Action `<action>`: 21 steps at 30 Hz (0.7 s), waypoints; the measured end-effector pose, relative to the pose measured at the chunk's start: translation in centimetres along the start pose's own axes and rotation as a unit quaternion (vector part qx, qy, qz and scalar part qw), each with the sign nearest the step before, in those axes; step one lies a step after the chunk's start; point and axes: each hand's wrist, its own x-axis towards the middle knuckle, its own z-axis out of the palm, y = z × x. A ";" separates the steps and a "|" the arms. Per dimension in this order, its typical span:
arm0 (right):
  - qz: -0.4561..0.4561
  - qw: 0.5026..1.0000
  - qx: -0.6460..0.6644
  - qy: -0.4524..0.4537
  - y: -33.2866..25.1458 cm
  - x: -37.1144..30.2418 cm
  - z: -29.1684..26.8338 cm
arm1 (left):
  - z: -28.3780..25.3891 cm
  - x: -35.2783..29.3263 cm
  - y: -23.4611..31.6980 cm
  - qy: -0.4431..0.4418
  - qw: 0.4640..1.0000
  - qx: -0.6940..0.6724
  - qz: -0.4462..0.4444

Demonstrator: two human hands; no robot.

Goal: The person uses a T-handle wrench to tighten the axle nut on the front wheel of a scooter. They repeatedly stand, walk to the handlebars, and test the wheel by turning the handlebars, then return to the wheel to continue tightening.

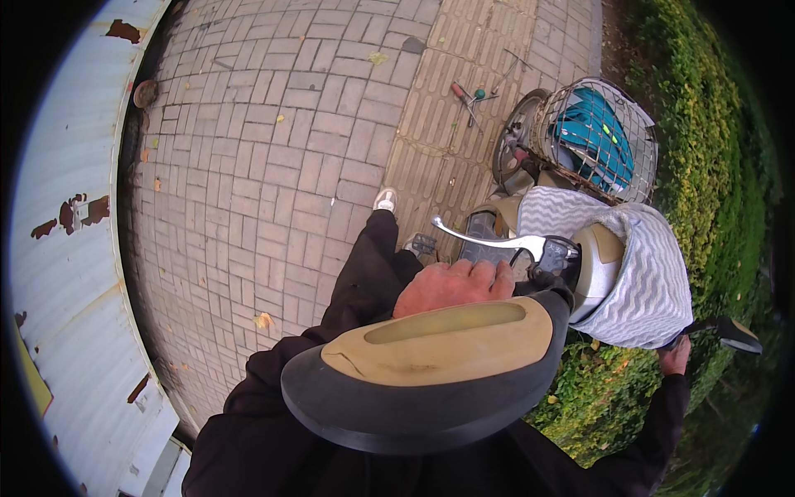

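Subject of inspection: a beige and white scooter [598, 248], standing along the right edge of the yellowish ribbed paving strip [418, 108], beside a clipped green hedge [704, 166].

Progress, as judged from its condition: the main fittings are in place. The curved silver metal lever [497, 236] sits in its mount on the black handlebar [563, 258], and the black and tan plastic mirror housing [431, 369] is joined at its stem. The rusty wire basket [650, 132] is mounted at the front and holds a crumpled teal cloth [592, 137]. A grey and white zigzag-patterned cloth [654, 273] is draped over the front. Outstanding: the red-handled screwdriver [458, 89] and the green-handled tool [479, 94] lie uncollected on the strip, in from its right edge and near the front wheel [520, 137]. Tool work appears paused or finished; no tool shows in either hand.

Pose: the left hand [460, 286] is back-upward behind the lever, fingers together and curled, clamped on the handlebar's left end; the mirror housing covers its wrist. The right arm reaches far out, placing the right hand [675, 356] under the patterned cloth's lower right corner. Its fingers are largely hidden at the poor outer rim of the view, so whether they are closed cannot be told.
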 end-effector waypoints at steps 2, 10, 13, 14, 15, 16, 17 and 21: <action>0.016 0.999 0.038 0.003 -0.8 0.2 -0.3 | -0.2 0.1 0.0 -0.002 1.000 -0.007 -0.005; -0.005 1.000 -0.014 0.018 -2.7 -0.3 -0.6 | -0.5 0.4 -0.2 0.010 1.000 -0.015 0.002; 0.003 1.000 -0.014 0.012 -2.7 -0.4 -0.6 | -0.4 0.4 -0.2 0.023 1.000 -0.015 0.003; 0.006 1.000 -0.007 0.004 -2.7 -0.3 -0.6 | -0.5 0.4 -0.2 0.014 1.000 -0.009 0.002; 0.008 1.000 0.000 -0.004 -2.7 -0.3 -0.6 | -0.5 0.4 -0.1 0.006 1.000 -0.009 -0.002; 0.014 0.999 0.031 0.002 -2.8 -0.3 -0.6 | -0.5 0.3 -0.1 0.006 1.000 -0.015 -0.003; 0.019 0.998 0.062 0.008 -2.8 -0.3 -0.5 | -0.5 0.3 -0.1 0.000 1.000 -0.014 -0.006; 0.076 0.993 0.094 0.004 -2.3 -0.5 -0.1 | -0.4 0.2 0.0 0.001 1.000 -0.020 -0.008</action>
